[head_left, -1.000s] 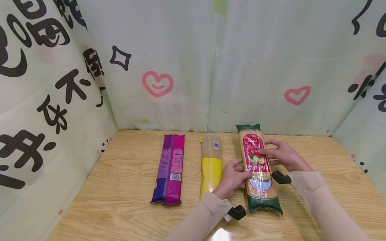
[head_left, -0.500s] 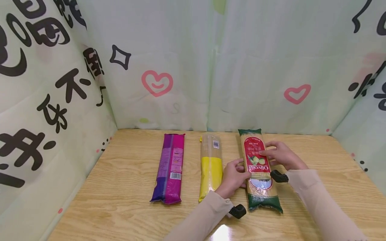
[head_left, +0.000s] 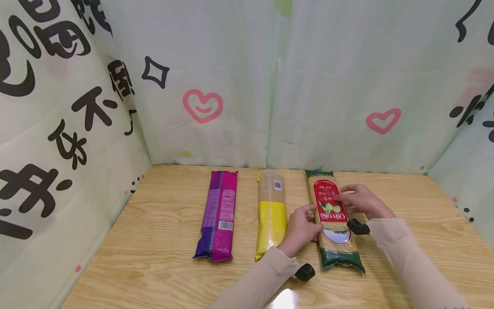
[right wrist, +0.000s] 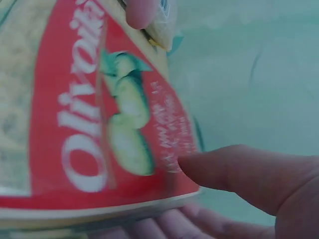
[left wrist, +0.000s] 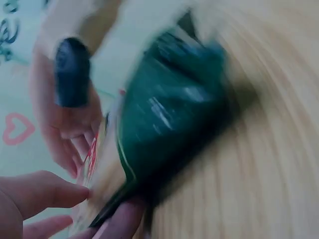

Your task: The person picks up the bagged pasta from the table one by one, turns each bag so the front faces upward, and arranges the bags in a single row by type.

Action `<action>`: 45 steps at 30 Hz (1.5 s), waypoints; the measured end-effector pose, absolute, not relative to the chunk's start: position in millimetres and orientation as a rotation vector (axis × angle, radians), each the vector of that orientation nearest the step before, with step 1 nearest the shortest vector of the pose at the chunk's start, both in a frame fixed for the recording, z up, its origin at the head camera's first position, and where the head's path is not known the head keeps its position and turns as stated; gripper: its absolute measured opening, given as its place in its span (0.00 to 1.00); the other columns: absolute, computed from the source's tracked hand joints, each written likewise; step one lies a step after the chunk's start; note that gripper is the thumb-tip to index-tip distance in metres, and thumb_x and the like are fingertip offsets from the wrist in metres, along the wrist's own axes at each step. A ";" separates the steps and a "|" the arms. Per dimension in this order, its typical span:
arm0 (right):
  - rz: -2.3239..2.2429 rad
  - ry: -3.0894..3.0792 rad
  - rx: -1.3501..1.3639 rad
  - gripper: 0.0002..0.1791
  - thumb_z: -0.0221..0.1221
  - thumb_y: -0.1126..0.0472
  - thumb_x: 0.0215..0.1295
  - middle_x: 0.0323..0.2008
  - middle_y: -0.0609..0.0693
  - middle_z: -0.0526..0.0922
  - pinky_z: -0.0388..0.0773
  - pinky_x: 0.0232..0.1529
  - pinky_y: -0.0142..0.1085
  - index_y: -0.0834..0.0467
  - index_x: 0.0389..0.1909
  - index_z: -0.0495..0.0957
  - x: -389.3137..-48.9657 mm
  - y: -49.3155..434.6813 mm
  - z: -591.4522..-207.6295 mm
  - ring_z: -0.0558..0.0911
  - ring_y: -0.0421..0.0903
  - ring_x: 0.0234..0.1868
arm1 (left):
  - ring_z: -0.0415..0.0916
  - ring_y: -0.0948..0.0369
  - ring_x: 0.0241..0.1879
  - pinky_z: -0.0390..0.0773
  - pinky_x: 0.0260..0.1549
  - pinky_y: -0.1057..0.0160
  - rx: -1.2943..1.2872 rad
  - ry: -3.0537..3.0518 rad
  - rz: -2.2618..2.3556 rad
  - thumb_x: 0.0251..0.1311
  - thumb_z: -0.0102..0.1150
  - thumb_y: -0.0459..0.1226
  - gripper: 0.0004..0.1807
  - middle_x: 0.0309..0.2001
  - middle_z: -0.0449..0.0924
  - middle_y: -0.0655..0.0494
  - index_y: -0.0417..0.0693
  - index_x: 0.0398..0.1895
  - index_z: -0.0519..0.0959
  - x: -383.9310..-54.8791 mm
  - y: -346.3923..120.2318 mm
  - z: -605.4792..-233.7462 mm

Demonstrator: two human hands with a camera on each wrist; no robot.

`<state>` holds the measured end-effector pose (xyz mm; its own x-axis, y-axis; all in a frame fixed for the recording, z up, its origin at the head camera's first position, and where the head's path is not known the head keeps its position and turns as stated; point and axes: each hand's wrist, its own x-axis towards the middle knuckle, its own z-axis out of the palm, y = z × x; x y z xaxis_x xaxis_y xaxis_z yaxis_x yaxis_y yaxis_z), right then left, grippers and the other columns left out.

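A long pack of spaghetti with green ends and a red label lies at the right of the table, its print upside down in the head view. My left hand grips its left edge, thumb on top and fingers at the side. On the opposite edge, my right hand holds it further up, the thumb over the red label. In the left wrist view the green end is blurred. The right wrist view shows the label close up, with the right thumb on its edge and the fingers below.
Left of the spaghetti lies a yellow and clear pack, partly behind my left forearm. A purple and pink packet lies further left. They share a wooden table, backed by a pale printed curtain.
The far end of the spaghetti pack has come down toward the table, so the pack lies flatter. Both hands keep their hold and barely move.
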<state>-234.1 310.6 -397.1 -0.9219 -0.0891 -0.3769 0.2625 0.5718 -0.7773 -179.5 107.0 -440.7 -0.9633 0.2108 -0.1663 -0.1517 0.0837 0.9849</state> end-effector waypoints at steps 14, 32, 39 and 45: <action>-1.242 2.575 -0.039 0.32 0.53 0.55 0.75 0.61 0.76 0.68 0.77 0.57 0.56 0.77 0.65 0.58 -224.9 297.7 -361.1 0.74 0.69 0.59 | 0.81 0.66 0.32 0.83 0.26 0.69 0.209 2.284 1.941 0.56 0.65 0.26 0.23 0.45 0.84 0.49 0.42 0.57 0.79 -188.9 84.9 -423.8; -1.278 2.601 -0.102 0.29 0.56 0.56 0.73 0.58 0.71 0.72 0.79 0.56 0.55 0.73 0.64 0.63 -216.4 261.9 -358.7 0.81 0.62 0.51 | 0.82 0.63 0.36 0.84 0.29 0.66 0.267 2.357 1.872 0.58 0.66 0.29 0.21 0.47 0.83 0.47 0.46 0.55 0.79 -190.8 44.6 -412.0; -1.285 2.603 -0.148 0.28 0.57 0.55 0.72 0.57 0.69 0.75 0.80 0.53 0.52 0.71 0.63 0.66 -218.7 251.5 -359.5 0.83 0.60 0.48 | 0.81 0.62 0.37 0.85 0.28 0.64 0.261 2.259 1.921 0.60 0.64 0.29 0.21 0.48 0.82 0.44 0.43 0.57 0.78 -192.5 22.8 -405.5; -1.290 2.591 -0.193 0.28 0.56 0.56 0.73 0.57 0.69 0.75 0.80 0.52 0.51 0.71 0.64 0.65 -221.7 244.0 -362.0 0.84 0.59 0.47 | 0.82 0.59 0.39 0.85 0.31 0.64 0.242 2.317 1.893 0.60 0.63 0.29 0.22 0.49 0.82 0.43 0.42 0.59 0.77 -196.0 4.1 -401.6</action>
